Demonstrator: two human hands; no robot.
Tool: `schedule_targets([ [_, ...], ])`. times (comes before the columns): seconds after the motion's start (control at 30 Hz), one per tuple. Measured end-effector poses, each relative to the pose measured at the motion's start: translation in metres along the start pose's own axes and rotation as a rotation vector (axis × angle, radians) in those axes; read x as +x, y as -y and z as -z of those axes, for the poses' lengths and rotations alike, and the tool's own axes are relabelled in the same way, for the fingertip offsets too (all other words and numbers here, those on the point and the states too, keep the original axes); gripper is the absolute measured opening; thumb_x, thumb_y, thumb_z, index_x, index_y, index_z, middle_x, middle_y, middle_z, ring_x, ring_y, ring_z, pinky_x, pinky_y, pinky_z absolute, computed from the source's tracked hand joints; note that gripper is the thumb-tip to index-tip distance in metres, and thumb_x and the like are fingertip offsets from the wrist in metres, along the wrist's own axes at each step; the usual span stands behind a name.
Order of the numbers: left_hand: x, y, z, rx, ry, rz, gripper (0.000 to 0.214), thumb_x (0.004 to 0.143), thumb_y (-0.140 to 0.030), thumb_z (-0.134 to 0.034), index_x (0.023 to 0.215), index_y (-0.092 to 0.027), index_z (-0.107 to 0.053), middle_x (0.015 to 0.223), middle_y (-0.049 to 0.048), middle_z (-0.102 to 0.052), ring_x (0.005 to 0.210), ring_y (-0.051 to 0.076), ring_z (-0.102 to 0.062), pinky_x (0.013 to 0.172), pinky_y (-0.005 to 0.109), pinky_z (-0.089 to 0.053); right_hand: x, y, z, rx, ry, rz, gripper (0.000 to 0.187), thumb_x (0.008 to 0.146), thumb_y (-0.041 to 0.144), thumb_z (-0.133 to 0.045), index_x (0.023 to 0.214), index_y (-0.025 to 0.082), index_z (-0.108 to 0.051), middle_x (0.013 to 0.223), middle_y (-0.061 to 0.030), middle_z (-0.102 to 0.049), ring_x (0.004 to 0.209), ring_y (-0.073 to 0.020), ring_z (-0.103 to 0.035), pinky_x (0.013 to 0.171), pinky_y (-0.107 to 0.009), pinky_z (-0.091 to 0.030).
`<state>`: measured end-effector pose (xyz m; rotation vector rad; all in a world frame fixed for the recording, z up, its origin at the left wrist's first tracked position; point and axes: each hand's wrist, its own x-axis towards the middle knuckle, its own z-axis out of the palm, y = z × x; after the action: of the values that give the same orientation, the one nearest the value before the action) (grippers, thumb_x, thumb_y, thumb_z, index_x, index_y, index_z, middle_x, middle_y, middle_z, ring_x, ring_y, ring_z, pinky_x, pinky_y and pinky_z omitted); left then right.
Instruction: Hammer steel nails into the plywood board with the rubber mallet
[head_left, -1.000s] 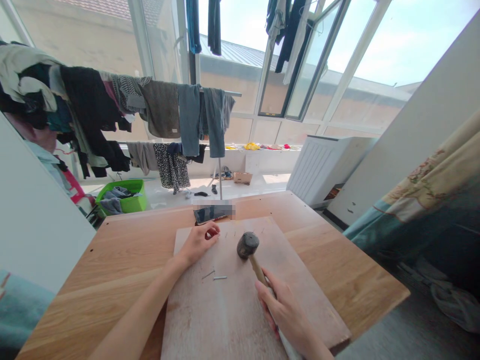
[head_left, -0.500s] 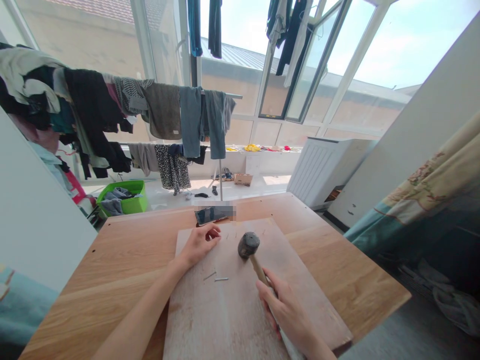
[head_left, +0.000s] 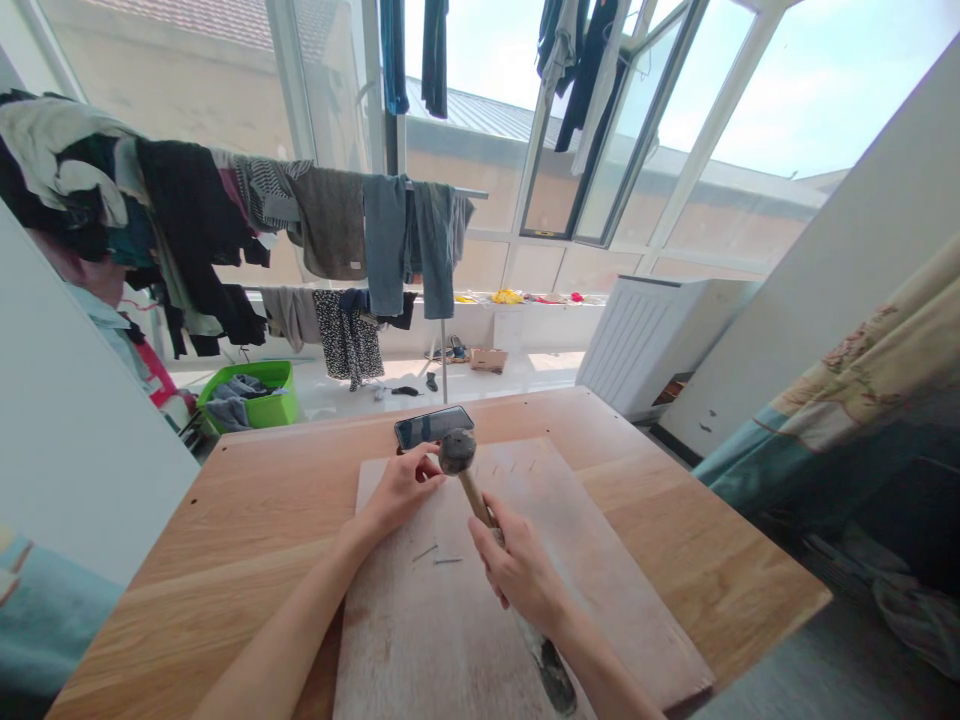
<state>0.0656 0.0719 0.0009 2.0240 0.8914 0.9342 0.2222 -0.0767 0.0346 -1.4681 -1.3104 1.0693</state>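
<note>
My right hand (head_left: 519,572) is wrapped round the wooden handle of a hammer; its dark round head (head_left: 457,451) is raised close to my left hand's fingertips. My left hand (head_left: 401,487) rests on a worn wooden board (head_left: 600,580) with fingers pinched together, holding something too small to name, perhaps a nail. Two loose nails (head_left: 436,555) lie on the board between my hands. Several small nails (head_left: 514,467) stand in the board near its far edge.
The board lies on a light wooden table (head_left: 247,510). A dark phone (head_left: 427,426) sits just beyond the board. Behind are a laundry rack with clothes (head_left: 330,225), a green basket (head_left: 251,393), a white cabinet (head_left: 645,330) and a patterned curtain (head_left: 862,400) at right.
My right hand has swung the hammer up and to the left, so its head is now beside my left fingertips. My left hand has stayed in place.
</note>
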Motion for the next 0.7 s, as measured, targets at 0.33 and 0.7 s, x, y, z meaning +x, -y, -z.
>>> schedule_targets([
  [0.33,-0.001,-0.013,0.015,0.125,0.126,0.059,0.026,0.074,-0.027,-0.065,0.098,-0.020,-0.058,0.092,0.0017,-0.065,0.073,0.015,-0.060,0.068,0.028,-0.050,-0.040,-0.018,0.021,0.075,-0.017,-0.160,0.040,0.092,0.053,-0.052,0.114,0.019,-0.054,0.060,0.0109,-0.044,0.032,-0.0042,-0.037,0.026,-0.013,-0.030],
  [0.7,-0.023,-0.077,0.023,0.566,0.652,0.101,0.010,0.057,-0.015,-0.068,0.057,-0.020,-0.059,0.080,0.0014,-0.058,0.058,0.015,-0.049,0.051,0.028,-0.033,-0.055,-0.042,0.025,0.029,-0.025,-0.197,0.051,0.092,0.057,-0.052,0.124,0.017,-0.056,0.052,0.0099,-0.045,0.034,-0.0074,-0.040,0.030,-0.016,-0.032],
])
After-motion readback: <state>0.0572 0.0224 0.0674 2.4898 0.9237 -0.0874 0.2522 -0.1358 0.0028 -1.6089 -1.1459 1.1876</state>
